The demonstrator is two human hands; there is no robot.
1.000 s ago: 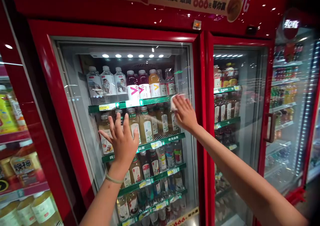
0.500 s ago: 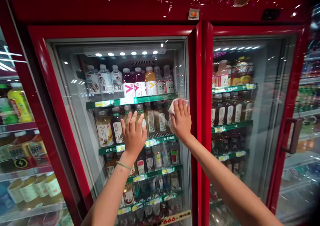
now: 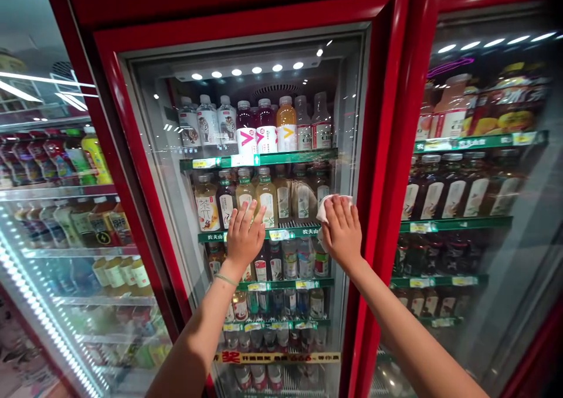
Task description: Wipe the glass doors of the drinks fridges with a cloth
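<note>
My right hand [image 3: 341, 232] presses a folded white cloth [image 3: 322, 209] against the glass door [image 3: 328, 49] of a red drinks fridge, near the door's right edge. Most of the cloth is hidden under the palm and fingers. Further left, my left hand [image 3: 244, 235] lies open at the same pane, fingers stretched upward, with nothing in it. A thin band [image 3: 226, 279] circles the left wrist. Behind the glass, bottled drinks [image 3: 264, 197] stand upright on shelves with green label strips.
The red door frame [image 3: 390, 152] runs down just right of my right hand. A second glass-fronted section with bottles [image 3: 453, 196] stands beyond it. To the left is another lit cooler with drinks [image 3: 94, 155]. A printed banner [image 3: 281, 357] crosses the door low down.
My right hand and the cloth have moved lower on the glass. The left hand stays open at the pane. My view has turned left and tipped down, showing more of the left cooler.
</note>
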